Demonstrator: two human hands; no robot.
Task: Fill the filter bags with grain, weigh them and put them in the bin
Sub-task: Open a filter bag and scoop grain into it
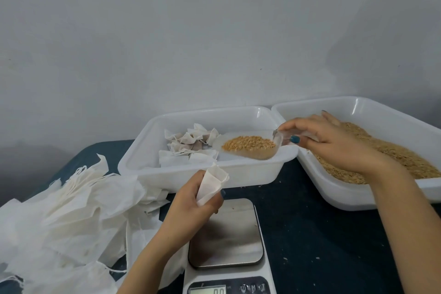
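**A few bags done, a large pile left**

The job looks early in its run. The white bin (253, 174) in the middle of the dark surface (310, 234) holds a small cluster of filled bags (191, 144) at its left end, with most of its floor bare. On the near left lies a big heap of empty bags (71, 210), so by that count far more bags wait than are finished.

The present bag is at the filling step. The left hand (191, 200) has its fingers curled round an empty filter bag (212, 185), held upright with its mouth open, just in front of the bin's near wall and above the far edge of the scale (225, 234). The right hand (334, 143) pinches the handle of a clear scoop (253, 150), which carries a level load of grain (249, 143) and hangs over the bin's right end, a little above and to the right of the bag's mouth. Nothing has been poured yet.

The scale's plate is bare, and its display, cut by the picture's near edge, appears to read zero. The tray (338, 192) on the right has plenty of grain left.

For this bag, filling, weighing and dropping in the bin all remain.
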